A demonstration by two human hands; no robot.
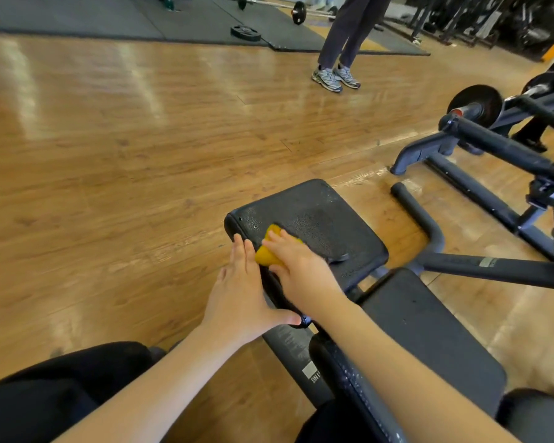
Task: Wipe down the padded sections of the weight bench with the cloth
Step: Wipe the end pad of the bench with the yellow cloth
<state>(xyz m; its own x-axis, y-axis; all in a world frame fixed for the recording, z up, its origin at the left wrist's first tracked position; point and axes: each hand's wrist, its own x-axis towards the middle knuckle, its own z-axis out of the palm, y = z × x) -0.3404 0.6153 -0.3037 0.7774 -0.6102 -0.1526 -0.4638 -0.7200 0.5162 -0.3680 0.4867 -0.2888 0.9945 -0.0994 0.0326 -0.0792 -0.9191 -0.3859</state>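
While the left hand (240,282) lies flat with straight fingers against the near edge of the seat pad (314,225), the right hand (293,263) presses the bunched yellow cloth (266,255) onto it mid-wipe, so the next stroke likely sweeps across toward the far corner.
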